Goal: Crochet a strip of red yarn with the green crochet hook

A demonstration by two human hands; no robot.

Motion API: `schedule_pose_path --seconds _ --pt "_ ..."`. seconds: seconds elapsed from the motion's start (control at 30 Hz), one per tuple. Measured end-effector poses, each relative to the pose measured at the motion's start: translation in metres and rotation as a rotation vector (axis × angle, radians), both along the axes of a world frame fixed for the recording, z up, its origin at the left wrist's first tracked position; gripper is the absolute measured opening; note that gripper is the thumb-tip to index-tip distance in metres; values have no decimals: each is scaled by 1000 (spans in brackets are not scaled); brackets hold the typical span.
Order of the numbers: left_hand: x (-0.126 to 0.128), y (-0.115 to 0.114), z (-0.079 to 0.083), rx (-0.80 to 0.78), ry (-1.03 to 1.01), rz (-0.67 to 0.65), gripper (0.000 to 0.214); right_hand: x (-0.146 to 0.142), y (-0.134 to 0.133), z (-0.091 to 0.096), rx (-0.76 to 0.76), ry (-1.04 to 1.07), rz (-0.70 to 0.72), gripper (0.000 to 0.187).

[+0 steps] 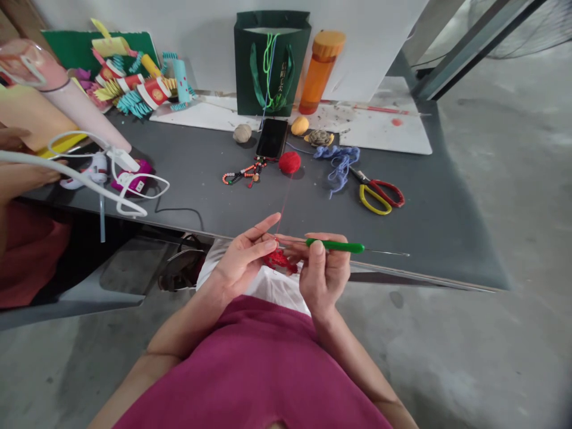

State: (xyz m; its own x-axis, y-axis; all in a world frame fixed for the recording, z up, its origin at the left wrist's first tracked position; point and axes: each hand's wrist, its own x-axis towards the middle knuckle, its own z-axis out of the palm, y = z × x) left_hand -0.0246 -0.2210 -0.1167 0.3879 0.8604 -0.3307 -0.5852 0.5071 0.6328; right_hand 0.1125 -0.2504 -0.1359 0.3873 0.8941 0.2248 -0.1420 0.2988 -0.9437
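Note:
My left hand [243,259] pinches a small red crochet piece [279,261] in front of my chest, just off the table's near edge. A thin red yarn [280,202] rises from those fingers across the table to a red yarn ball [289,162]. My right hand [324,268] grips a green-handled crochet hook [335,245], whose steel shaft points right. The hook's tip looks clear of the red piece, and my right fingers sit close against it.
A dark grey table [210,179] holds yellow-handled scissors [378,195], blue yarn [339,161], a phone [272,138], a bead string [245,173] and paper crafts [138,89]. Another person's hand [22,179] enters at left, near a white cable [89,173]. Concrete floor [469,208] lies right.

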Motion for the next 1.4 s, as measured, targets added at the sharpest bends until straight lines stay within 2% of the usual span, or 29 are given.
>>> schedule_pose_path --seconds 0.2,0.33,0.6,0.67,0.77,0.83,0.9,1.03,1.17,1.4 --pt "1 -2 1 16 -62 -72 42 5 8 -1 -120 234 218 21" --pt "5 -4 1 90 28 -27 46 1 11 -3 -134 323 300 27" --pt "5 -6 0 326 268 148 44 -6 10 -4 -95 314 236 23" --pt "3 -6 0 380 312 170 41 -3 9 -4 -51 298 269 18" --pt "-1 -5 1 409 329 202 40 5 11 -8 -8 222 394 12" --pt "-4 -4 5 403 294 235 40 12 15 -13 -7 184 452 15" --pt "-5 -4 10 386 225 247 39 16 22 -20 -43 203 445 19" --pt "-2 -8 18 312 65 139 36 16 36 -26 -216 254 461 29" --pt "6 -15 16 249 -13 30 36 15 54 -22 -237 312 425 30" --pt "16 -27 10 184 -26 -127 40 23 116 -26 -304 433 476 25"
